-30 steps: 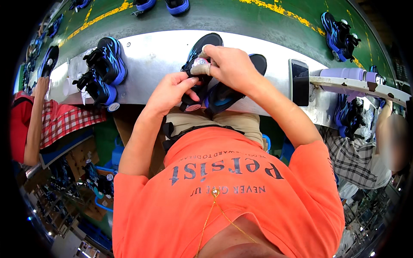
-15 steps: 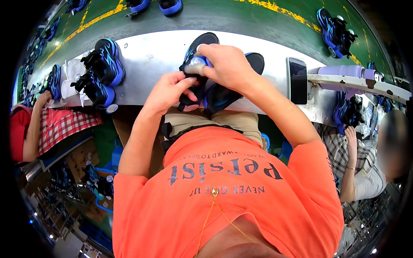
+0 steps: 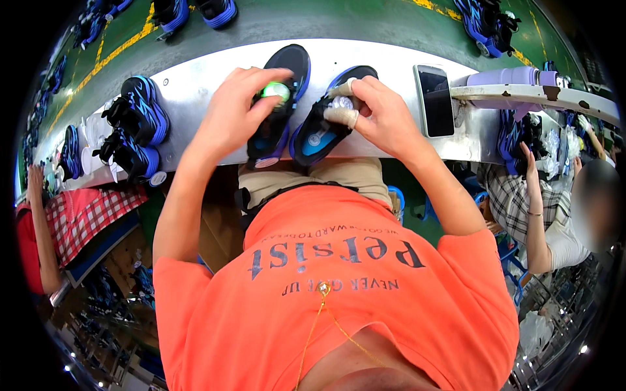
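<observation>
Two black-and-blue sports shoes lie side by side before me on the metal bench. My left hand (image 3: pixel 238 111) curls over the left shoe (image 3: pixel 295 62), its thumb and forefinger closed round a shiny green-and-white round piece (image 3: pixel 275 92) on the shoe's upper. Pale covers wrap the thumb and forefinger of my right hand (image 3: pixel 381 117). Those fingers pinch the right shoe (image 3: pixel 319 133) at its upper, beside a whitish, shiny round piece (image 3: pixel 340 103). Inside the right shoe a blue insole shows. My fingers hide parts of both uppers.
On the bench (image 3: pixel 202 75), another pair of shoes (image 3: pixel 137 124) stands left. A phone (image 3: pixel 435 101) lies right, near a purple bottle (image 3: pixel 502 78) behind a chipped white rail (image 3: pixel 541 98). Co-workers sit at both sides. More shoes (image 3: pixel 486 26) are beyond the bench.
My right hand has moved from the left shoe to the right one. My left hand has shifted up onto the left shoe's upper. The two shoes now lie more apart.
</observation>
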Available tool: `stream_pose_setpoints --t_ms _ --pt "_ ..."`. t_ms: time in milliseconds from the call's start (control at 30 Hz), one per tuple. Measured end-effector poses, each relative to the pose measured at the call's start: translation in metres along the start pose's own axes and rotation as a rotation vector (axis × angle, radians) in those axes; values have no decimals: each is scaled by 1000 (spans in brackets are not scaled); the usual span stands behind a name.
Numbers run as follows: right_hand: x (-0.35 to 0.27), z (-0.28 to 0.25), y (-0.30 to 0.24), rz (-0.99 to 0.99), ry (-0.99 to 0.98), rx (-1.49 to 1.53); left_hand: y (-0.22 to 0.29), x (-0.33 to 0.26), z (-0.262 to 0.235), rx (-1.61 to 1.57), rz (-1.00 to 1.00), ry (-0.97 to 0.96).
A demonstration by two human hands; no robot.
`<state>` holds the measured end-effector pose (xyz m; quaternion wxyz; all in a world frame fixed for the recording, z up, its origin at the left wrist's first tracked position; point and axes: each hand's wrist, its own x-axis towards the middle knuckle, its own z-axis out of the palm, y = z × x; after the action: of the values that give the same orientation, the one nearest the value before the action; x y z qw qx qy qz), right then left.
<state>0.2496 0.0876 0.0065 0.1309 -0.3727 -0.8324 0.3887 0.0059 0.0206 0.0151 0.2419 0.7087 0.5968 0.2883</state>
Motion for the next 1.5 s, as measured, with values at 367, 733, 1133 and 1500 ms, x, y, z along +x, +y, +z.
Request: stream_pose_setpoints --t_ms 367,733,1133,1500 --pt "-2 -12 10 -167 -64 216 34 -9 54 -882 -637 -437" --pt "-3 -13 16 -129 -59 83 53 -23 80 -1069 -746 -220" --pt "-7 -8 17 -119 58 217 54 -22 83 -1131 -722 -193" --pt "32 -22 37 -51 118 140 58 -9 0 -406 -520 -50"
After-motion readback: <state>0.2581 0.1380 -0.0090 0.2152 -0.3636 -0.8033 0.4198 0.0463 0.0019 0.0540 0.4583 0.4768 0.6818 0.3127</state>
